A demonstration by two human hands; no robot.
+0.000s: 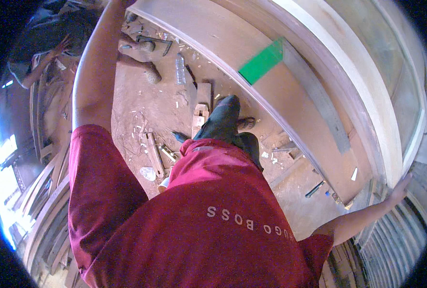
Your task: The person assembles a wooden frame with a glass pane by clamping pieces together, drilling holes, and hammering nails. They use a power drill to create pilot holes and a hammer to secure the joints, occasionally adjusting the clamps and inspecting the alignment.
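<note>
A large curved wooden frame, pale along its edge, arches over the upper right. At its lower right end my right hand grips the edge, with the fingers partly hidden behind the wood. My left arm stretches up to the top edge of the view, close to the far left corner of a brown wooden board. The left hand is almost wholly cut off there, so its fingers do not show. On the board lie a bright green patch and a grey curved strip.
Wood offcuts, a clear plastic bottle and shavings litter the dirt floor by my legs. Another person is at the upper left. Stacked curved wooden pieces stand at left, and slatted wood at lower right.
</note>
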